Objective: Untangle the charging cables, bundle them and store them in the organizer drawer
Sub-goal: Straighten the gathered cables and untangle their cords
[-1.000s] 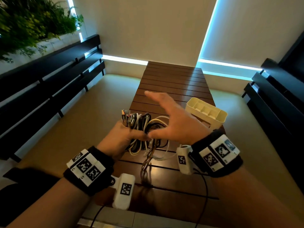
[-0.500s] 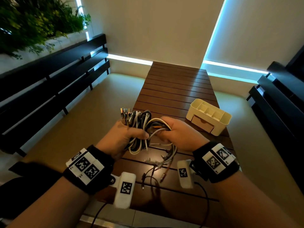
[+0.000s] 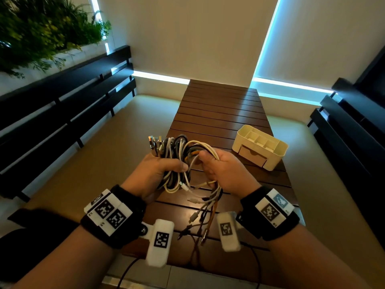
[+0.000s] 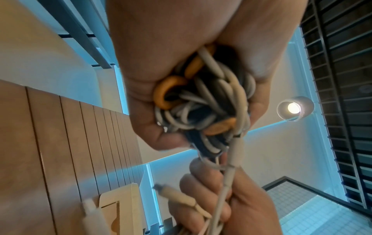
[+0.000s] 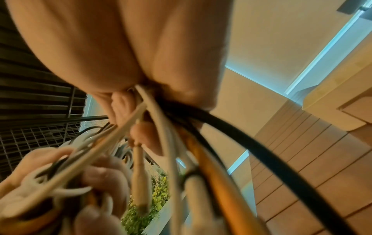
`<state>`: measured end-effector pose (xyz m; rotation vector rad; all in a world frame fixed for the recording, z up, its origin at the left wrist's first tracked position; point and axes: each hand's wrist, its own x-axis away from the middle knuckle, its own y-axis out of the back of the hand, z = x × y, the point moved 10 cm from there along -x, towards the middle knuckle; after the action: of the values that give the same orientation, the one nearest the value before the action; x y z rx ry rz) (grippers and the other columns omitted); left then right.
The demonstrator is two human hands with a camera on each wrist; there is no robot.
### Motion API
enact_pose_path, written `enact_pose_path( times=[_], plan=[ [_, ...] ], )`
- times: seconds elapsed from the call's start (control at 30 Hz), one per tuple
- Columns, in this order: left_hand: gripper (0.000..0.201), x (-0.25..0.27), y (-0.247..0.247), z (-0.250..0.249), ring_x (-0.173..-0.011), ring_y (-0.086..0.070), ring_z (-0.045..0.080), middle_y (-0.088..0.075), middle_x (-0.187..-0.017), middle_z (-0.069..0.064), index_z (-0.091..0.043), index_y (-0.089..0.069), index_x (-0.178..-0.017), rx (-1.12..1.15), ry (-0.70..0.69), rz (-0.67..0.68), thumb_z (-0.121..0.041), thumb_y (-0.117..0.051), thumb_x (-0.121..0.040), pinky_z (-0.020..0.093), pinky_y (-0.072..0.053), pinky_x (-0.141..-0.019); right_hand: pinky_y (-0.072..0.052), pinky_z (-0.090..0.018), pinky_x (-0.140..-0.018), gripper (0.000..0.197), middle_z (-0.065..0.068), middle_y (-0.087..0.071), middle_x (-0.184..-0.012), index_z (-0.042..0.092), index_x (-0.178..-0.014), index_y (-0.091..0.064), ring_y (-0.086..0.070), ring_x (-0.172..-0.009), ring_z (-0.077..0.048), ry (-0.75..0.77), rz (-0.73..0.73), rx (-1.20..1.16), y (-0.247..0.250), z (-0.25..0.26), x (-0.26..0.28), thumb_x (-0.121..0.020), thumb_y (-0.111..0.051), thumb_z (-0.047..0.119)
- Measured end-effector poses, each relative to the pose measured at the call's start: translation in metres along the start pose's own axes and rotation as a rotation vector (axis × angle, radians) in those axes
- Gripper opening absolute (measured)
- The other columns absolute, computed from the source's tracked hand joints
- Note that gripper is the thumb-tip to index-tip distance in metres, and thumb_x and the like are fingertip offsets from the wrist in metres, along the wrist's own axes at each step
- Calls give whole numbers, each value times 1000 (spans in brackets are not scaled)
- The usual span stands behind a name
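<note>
A tangled bundle of charging cables, white, grey, black and orange, hangs above the near end of the slatted wooden table. My left hand grips the looped part, with plug ends sticking up beside it. My right hand is curled round the other side of the cables, and loose ends with plugs dangle below it. In the left wrist view the cables fill my left hand. The right wrist view shows the cables running out of my right hand. The cream organizer with its drawer shut stands on the table to the right.
Dark slatted benches run along both sides of the table, over a tan floor. Green plants sit in a planter at the upper left. Thin black cords from the wrist cameras trail over the table's near edge.
A second ago my right hand was open above the bundle; it has since come down and closed round the cables. Both hands have lifted the bundle a little, and loose ends now dangle.
</note>
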<state>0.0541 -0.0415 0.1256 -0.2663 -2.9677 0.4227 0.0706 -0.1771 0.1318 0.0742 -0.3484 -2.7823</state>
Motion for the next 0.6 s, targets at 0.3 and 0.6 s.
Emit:
enact_pose_path(
  times=[0.3,0.6],
  plan=[
    [20,11,-23,-7,-74,-70,37,-70,-87,28,-1,-75,-89,30,-42,101,8,-64,-75,40,-59,-68,-44,-17,-51,44,7,-60,-65,6,-115,-55,-55,-57,-5,-18,-39,-289,-23,6,12,-104,-36,43],
    [35,7,-21,-1,-87,-71,41,-70,-101,29,3,-69,-107,13,-57,39,3,-70,-72,50,-58,-79,-56,-48,-93,66,-8,-75,-103,21,-110,-71,-71,-101,-23,-103,-235,-195,-7,0,10,-92,-27,67]
  ],
)
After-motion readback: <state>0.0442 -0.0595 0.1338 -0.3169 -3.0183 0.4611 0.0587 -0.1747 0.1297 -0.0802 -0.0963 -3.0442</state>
